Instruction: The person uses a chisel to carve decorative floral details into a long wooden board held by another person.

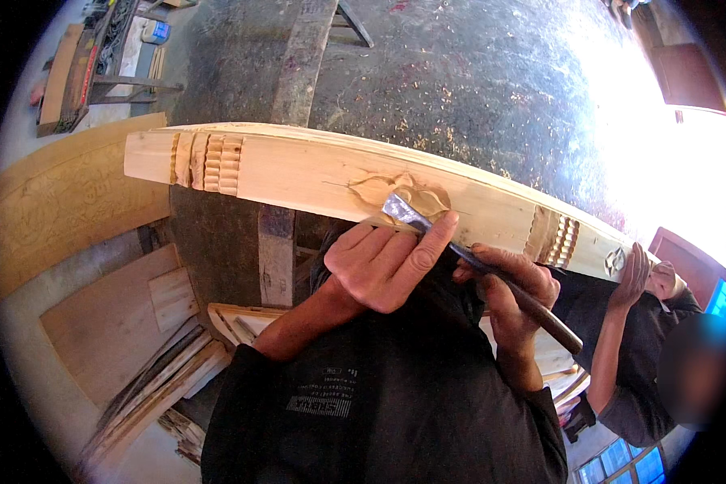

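A long pale wooden beam (298, 173) lies across in front of me, with a flower-like relief (415, 194) cut into its middle. Over that relief rests the wide metal blade of a chisel (406, 211). My left hand (391, 262) is closed at the blade, its index finger laid along the metal and the other fingers curled against the beam's near edge. Further back, my right hand (512, 290) wraps the chisel's shaft, whose dark end slants down to the right. The left thumb is hidden.
Grooved bands (210, 161) mark the beam near both ends. At its right end a co-worker's hands (649, 274) touch the wood. A carved panel (73, 202) and stacked boards (149, 395) stand at left. Wood chips dot the dark floor (427, 73); strong light glares at right.
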`<state>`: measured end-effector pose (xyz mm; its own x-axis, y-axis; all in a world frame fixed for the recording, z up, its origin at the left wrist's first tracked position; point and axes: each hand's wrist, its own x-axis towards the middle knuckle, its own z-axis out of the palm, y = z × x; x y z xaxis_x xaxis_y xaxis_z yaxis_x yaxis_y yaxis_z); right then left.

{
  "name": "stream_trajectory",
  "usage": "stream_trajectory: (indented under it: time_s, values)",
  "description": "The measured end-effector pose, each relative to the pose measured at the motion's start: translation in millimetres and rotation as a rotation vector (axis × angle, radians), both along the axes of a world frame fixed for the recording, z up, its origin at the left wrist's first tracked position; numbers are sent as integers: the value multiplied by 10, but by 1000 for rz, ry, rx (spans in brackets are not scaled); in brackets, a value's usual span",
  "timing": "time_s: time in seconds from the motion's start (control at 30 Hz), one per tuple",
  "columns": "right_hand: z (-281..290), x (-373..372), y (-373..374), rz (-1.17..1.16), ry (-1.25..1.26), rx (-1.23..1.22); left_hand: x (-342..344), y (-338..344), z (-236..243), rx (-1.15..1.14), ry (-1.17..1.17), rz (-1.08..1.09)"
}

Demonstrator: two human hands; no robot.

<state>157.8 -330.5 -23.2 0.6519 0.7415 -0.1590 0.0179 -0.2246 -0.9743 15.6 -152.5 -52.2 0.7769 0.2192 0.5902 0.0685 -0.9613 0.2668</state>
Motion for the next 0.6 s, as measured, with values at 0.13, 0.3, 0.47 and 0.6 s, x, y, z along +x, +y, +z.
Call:
stream_trajectory:
  time_s: [0.13,0.3,0.47,0.6]
  values:
    - [69,35,20,52,-68,-38,-27,-2,18,-21,37,-5]
    - [-42,12,-12,6,-7,7,-47,-25,13,-52,71,0]
    - [-67,9,-17,3,29,6,-3,-8,-30,-1,2,11]
    - [-96,-9,-12,-10,68,28,-4,-5,-32,0,0,11]
